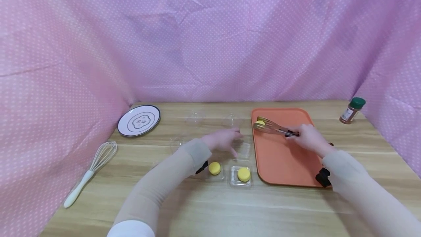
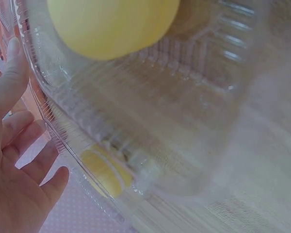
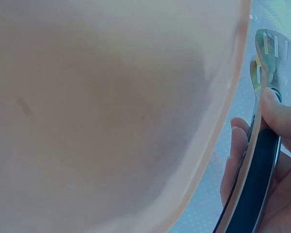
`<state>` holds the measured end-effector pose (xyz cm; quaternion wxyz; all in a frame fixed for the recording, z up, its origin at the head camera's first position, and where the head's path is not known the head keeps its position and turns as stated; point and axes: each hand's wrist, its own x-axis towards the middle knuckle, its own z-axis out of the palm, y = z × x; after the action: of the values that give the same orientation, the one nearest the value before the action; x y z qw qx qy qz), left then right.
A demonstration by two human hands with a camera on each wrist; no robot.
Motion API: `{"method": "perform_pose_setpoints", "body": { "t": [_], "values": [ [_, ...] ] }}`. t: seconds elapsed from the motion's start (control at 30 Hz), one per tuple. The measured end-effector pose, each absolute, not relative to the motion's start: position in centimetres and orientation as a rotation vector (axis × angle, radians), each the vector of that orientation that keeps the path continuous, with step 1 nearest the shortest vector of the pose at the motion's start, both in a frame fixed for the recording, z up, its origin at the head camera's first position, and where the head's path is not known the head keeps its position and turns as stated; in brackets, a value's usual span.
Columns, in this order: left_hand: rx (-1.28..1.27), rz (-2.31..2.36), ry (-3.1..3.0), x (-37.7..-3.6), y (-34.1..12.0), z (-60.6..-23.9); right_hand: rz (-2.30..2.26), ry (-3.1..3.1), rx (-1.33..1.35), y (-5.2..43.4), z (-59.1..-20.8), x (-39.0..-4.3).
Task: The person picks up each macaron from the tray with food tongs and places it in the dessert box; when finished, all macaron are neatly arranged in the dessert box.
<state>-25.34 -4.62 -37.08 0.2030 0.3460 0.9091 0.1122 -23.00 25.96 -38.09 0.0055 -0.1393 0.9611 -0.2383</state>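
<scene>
Right hand (image 1: 307,138): wrapped around the dark handles of a pair of metal tongs (image 1: 274,128), squeezing them so the slotted tips pinch a yellow macaron (image 1: 260,123). The macaron sits at the far left corner of the orange tray (image 1: 286,160), held just at or above its surface; whether it touches cannot be told. The grip is far back on the handles, which likely keeps the fingers clear of the food.

Left hand (image 1: 223,140): fingers relaxed and spread, gripping nothing, resting over the clear plastic packaging (image 1: 241,151) left of the tray, apparently steadying it.

Nearer the person: two more yellow macarons, one (image 1: 214,168) beside the left forearm, one (image 1: 243,174) seated in a clear plastic cell just beside the tray's left edge. Further empty clear cups lie toward the back.

Surface: light wood-grain table (image 1: 210,207). Also on it:
- a round white plate (image 1: 139,120) with a dark rim, far left;
- a white-handled whisk (image 1: 92,171), lying near the left edge;
- a green-capped spice jar (image 1: 352,111), upright, far right, well apart from the tray.

Room: pink cloth (image 1: 210,36) with small white dots hangs behind and along both sides.
</scene>
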Motion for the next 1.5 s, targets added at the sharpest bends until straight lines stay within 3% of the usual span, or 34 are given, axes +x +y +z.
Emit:
{"method": "perform_pose_setpoints", "body": {
  "t": [0.63, 1.5],
  "values": [
    [1.029, 0.258, 2.561, -25.6, -4.5, -36.9, -0.861, 3.024, -0.534, 24.1, -36.1, -20.0],
    [0.941, 0.311, 2.557, -25.7, -4.4, -37.4, -0.799, 3.061, -0.708, 22.8, -37.0, -17.7]
  ]
}}
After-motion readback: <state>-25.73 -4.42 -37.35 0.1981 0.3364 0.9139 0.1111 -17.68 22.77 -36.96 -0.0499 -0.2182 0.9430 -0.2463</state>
